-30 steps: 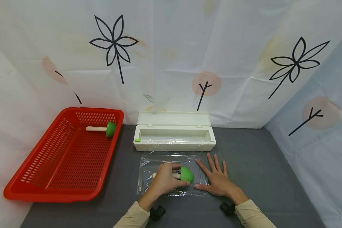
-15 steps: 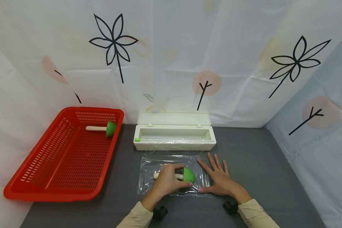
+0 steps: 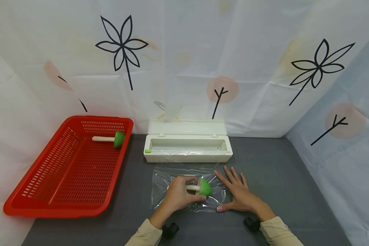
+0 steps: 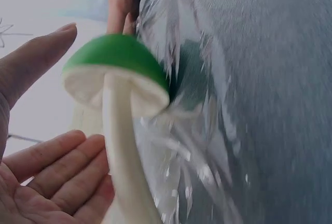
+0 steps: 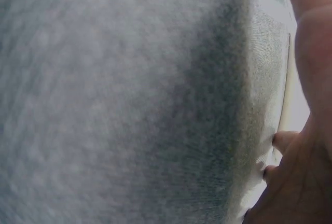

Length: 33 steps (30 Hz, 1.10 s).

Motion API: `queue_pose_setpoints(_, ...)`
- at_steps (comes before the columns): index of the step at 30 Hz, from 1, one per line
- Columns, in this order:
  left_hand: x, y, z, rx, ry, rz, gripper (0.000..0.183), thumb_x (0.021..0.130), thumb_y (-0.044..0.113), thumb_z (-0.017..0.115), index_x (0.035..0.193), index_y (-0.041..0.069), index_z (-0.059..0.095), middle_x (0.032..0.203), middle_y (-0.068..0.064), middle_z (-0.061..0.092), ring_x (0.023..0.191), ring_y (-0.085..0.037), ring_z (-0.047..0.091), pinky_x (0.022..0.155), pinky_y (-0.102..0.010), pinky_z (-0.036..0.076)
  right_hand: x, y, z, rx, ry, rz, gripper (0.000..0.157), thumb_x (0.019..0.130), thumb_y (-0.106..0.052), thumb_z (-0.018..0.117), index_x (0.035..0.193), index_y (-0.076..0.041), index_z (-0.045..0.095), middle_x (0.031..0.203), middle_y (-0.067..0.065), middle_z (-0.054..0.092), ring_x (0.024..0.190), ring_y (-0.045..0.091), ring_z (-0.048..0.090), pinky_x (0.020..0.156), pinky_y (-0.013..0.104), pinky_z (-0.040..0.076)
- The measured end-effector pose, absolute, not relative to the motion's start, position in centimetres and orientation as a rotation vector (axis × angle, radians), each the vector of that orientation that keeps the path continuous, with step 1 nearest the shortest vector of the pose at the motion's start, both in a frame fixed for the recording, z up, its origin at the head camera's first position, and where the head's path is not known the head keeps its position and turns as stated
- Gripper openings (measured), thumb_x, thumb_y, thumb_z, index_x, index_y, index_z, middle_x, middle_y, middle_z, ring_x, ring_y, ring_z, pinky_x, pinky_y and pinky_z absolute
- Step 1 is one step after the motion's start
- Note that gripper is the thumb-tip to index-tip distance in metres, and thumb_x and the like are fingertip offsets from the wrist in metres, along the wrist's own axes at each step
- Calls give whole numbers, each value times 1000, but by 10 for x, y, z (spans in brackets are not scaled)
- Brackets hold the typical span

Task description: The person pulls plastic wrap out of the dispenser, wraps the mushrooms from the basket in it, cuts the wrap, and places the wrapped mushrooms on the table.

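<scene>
A toy mushroom (image 3: 205,187) with a green cap and pale stem lies on a sheet of clear plastic wrap (image 3: 160,174), cap to the right. My left hand (image 3: 179,194) is over its stem, thumb and fingers spread on either side. The left wrist view shows space between the thumb (image 4: 44,58) and the mushroom (image 4: 116,68), while the fingers lie relaxed beside the stem. My right hand (image 3: 241,196) rests on the right edge of the wrap, fingers spread and straight. The right wrist view mostly shows grey cloth, with part of the right hand (image 5: 306,167).
Behind the wrap stands a white wrap dispenser (image 3: 187,159), lid raised, with a green slider (image 3: 148,151) at its left. A red basket (image 3: 61,213) on the left contains another green-capped toy mushroom (image 3: 119,139). A patterned white curtain (image 3: 184,51) backs the grey table (image 3: 264,164).
The mushroom has shifted slightly right on the wrap, and my left hand's fingers have loosened from around it. My right hand has slid a little right and nearer, its thumb spreading farther out.
</scene>
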State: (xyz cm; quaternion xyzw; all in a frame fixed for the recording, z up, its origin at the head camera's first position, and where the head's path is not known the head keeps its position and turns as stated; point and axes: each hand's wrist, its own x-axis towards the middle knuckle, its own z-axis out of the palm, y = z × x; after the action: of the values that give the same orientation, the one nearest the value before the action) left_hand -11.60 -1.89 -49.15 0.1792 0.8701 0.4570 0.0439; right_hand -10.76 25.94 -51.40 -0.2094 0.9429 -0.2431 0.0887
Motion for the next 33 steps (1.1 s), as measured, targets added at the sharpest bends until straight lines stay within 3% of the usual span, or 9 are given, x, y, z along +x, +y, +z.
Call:
queue_pose_setpoints(2, -115, -27, -490, 512, 2655, 1425, 76, 68, 44, 94, 125, 1, 71, 117, -14, 72, 93, -25, 67, 81, -44, 53, -107, 260, -514, -630, 2808, -743, 123, 65, -67, 85, 163, -23, 25, 165, 26, 14, 149, 53, 5, 109, 76, -1)
queue_pose_setpoints(6, -112, -47, -486, 466, 2681, 1461, 75, 67, 43, 95, 126, 2, 71, 119, -14, 71, 87, -20, 62, 77, -35, 50, -107, 261, -514, -631, 2808, -790, 122, 65, -66, 86, 163, -25, 26, 165, 25, 17, 149, 53, 7, 110, 76, 0)
queue_pose_setpoints(9, -109, -64, -486, 433, 2736, 1465, 72, 66, 40, 96, 124, 4, 73, 119, -12, 72, 89, -22, 63, 76, -35, 51, -107, 263, -515, -637, 2818, -840, 119, 65, -64, 87, 162, -29, 28, 164, 25, 21, 149, 53, 10, 110, 75, 2)
queue_pose_setpoints(14, -101, -94, -494, 427, 2853, 1488, 61, 65, 26, 98, 117, 5, 76, 115, -9, 74, 109, -29, 69, 92, -50, 53, -105, 268, -516, -675, 2868, -978, 101, 69, -54, 90, 155, -28, 43, 155, 25, 40, 144, 54, 24, 108, 74, 9)
queue_pose_setpoints(17, -97, -109, -500, 451, 2907, 1466, 56, 61, 17, 99, 111, 4, 77, 110, -7, 75, 107, -28, 70, 93, -49, 54, -102, 269, -516, -662, 2877, -1063, 88, 71, -46, 91, 148, -26, 54, 148, 21, 48, 140, 52, 32, 105, 72, 15)
queue_pose_setpoints(21, -92, -123, -509, 466, 2947, 1338, 54, 59, 19, 100, 107, 7, 78, 107, -3, 75, 103, -24, 70, 92, -46, 54, -96, 269, -514, -605, 2899, -1113, 77, 72, -42, 92, 142, -29, 62, 141, 11, 54, 132, 43, 44, 100, 69, 27)
queue_pose_setpoints(26, -88, -134, -517, 595, 2944, 1208, 50, 59, 22, 100, 102, 8, 79, 108, 0, 72, 104, -25, 68, 92, -48, 52, -91, 266, -514, -613, 2986, -1145, 56, 71, -33, 94, 123, -22, 76, 119, -1, 58, 110, 21, 55, 90, 48, 47)
queue_pose_setpoints(30, -86, -140, -521, 760, 2945, 1153, 43, 60, 22, 99, 96, 8, 80, 107, 2, 68, 102, -23, 65, 88, -47, 52, -87, 265, -513, -678, 2954, -1110, 33, 68, -34, 95, 96, -24, 80, 96, -10, 53, 90, 10, 52, 78, 32, 48)
queue_pose_setpoints(33, -86, -142, -524, 855, 2933, 1143, 36, 61, 19, 98, 91, 11, 81, 106, 2, 66, 101, -22, 63, 87, -43, 51, -84, 266, -514, -780, 2855, -1049, 29, 69, -35, 94, 92, -24, 80, 92, -13, 53, 88, 6, 52, 76, 30, 48)
